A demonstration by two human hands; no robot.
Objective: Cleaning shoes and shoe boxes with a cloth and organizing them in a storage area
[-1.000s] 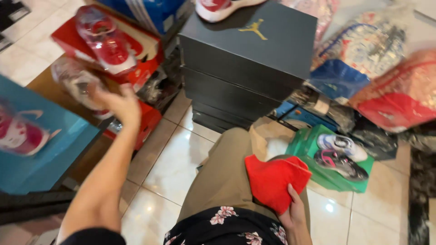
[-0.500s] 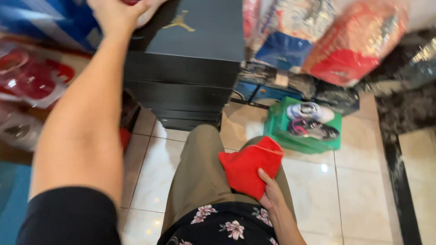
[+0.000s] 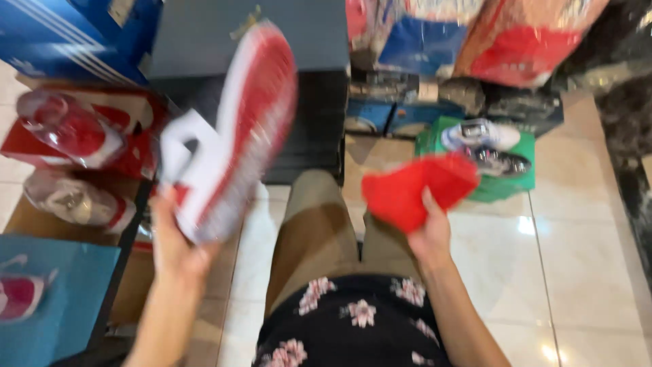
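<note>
The sneaker (image 3: 234,129) is turned sole-out, so what shows is a long red tread edged in white, with a white heel piece and a looped strap at its lower end. It is blurred, and its upper is hidden behind the sole. It stands tilted in the centre-left of the frame, toe up toward the top edge, heel down at the left hand (image 3: 178,243).

That left hand grips the shoe at the heel, fingers curled up around the white part, closed on it rather than spread. The forearm runs down to the lower left of the frame.

The right hand (image 3: 429,231), right of centre, is pinched shut on a red cloth (image 3: 414,190), which bunches above the fingers and hangs just over the person's knee in tan trousers (image 3: 312,231).

Behind the sneaker, at top centre, is a stack of dark shoe boxes (image 3: 305,81). At the left edge two shoes wrapped in clear plastic (image 3: 68,129) lie on red boxes, with blue boxes (image 3: 54,34) above them. To the right of centre a green box (image 3: 506,160) holds a pair of pale and dark sneakers, resting on the glossy tiled floor (image 3: 584,258).
</note>
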